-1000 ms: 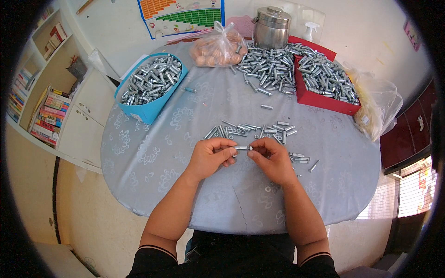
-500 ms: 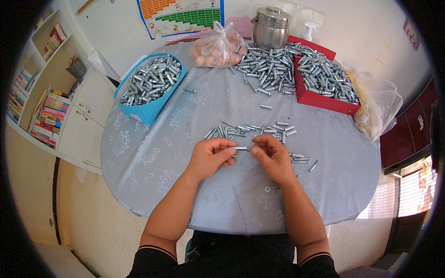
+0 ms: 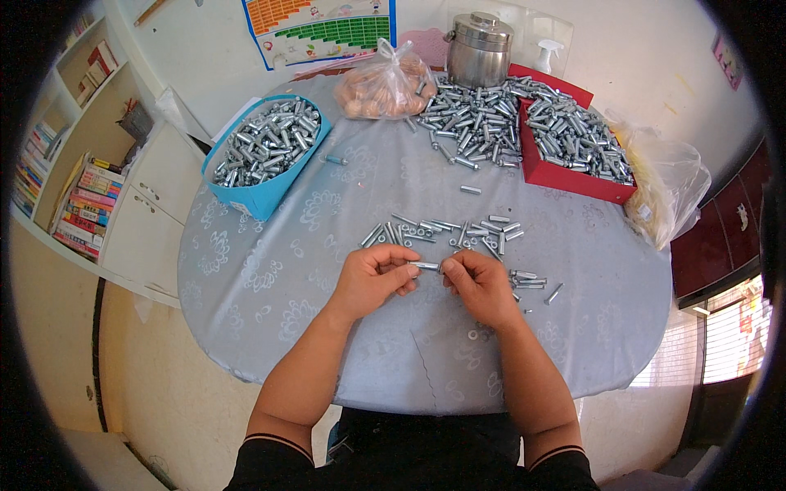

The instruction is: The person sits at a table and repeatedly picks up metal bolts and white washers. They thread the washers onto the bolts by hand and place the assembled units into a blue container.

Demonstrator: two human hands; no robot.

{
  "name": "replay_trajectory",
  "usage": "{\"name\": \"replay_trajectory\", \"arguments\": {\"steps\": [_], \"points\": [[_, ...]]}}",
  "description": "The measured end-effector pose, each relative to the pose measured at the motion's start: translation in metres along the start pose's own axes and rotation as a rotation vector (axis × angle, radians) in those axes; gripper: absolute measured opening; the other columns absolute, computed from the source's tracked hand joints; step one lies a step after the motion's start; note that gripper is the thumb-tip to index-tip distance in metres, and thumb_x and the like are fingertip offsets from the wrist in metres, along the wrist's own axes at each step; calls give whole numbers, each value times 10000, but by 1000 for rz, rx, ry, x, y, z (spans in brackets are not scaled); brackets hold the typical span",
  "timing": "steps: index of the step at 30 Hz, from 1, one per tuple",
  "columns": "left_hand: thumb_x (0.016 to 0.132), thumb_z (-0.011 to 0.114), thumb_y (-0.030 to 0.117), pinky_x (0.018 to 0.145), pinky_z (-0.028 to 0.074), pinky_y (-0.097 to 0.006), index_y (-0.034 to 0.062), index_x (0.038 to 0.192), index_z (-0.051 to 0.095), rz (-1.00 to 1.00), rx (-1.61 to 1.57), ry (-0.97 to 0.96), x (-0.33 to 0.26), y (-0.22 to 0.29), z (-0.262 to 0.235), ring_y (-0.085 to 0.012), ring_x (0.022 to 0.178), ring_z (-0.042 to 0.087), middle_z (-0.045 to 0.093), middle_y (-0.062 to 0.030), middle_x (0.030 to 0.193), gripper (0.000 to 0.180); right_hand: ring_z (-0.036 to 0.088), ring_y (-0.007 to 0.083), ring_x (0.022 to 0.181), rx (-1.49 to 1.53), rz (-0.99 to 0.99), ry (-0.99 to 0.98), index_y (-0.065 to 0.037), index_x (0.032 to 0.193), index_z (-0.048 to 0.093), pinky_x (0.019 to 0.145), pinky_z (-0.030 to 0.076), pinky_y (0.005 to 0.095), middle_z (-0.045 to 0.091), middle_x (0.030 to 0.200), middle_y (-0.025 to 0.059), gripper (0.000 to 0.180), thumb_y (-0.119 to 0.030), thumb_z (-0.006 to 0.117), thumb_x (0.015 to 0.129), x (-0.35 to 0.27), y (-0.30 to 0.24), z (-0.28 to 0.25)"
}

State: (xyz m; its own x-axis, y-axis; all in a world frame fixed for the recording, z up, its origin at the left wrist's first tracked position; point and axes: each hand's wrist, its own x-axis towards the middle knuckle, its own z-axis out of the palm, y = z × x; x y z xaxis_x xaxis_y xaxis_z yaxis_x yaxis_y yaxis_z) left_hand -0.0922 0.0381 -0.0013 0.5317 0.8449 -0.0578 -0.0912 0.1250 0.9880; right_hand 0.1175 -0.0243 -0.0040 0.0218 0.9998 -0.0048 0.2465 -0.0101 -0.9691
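Your left hand (image 3: 372,282) and right hand (image 3: 481,285) pinch one metal bolt (image 3: 426,266) between closed fingertips, near-centre of table (image 3: 270,286). Blue tray (image 3: 266,155) far left approx. half full; red tray (image 3: 573,143) plus loose pile far right still large. Most remains.

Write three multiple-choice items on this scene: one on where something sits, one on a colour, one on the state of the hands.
1. Where is the blue cardboard box of metal pieces?
A. on the person's left of the table
B. on the person's right
C. on the floor

2. What colour is the shallow tray of metal pieces beside the steel lidded pot?
A. green
B. red
C. white

3. What are the left hand and right hand doing?
A. resting flat and empty
B. both pinching one small silver metal cylinder
C. lifting the clear plastic bag

Answers: 1 A, the box stands at the table's left edge near the bookshelf; 2 B, its walls are red; 3 B, fingertips of both hands meet on the cylinder.
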Motion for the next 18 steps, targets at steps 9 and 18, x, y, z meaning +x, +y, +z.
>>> {"name": "replay_trajectory", "arguments": {"steps": [9,18], "points": [[893,650,27,640,530,-242,-19,1056,657,68,-5,-19,1,-5,0,-114,727,657,691,-69,846,169,547,79,678,195,-25,29,-6,952,629,610,455,232,607,766,0,131,-102,693,889,0,-5,5],[913,635,58,640,538,-255,-22,1101,652,21,-34,24,0,-2,2,-125,748,661,694,-89,879,206,551,78,657,278,-12,101,-6,932,627,583,445,225,615,760,13,110,-90,685,893,0,-3,7]]}}
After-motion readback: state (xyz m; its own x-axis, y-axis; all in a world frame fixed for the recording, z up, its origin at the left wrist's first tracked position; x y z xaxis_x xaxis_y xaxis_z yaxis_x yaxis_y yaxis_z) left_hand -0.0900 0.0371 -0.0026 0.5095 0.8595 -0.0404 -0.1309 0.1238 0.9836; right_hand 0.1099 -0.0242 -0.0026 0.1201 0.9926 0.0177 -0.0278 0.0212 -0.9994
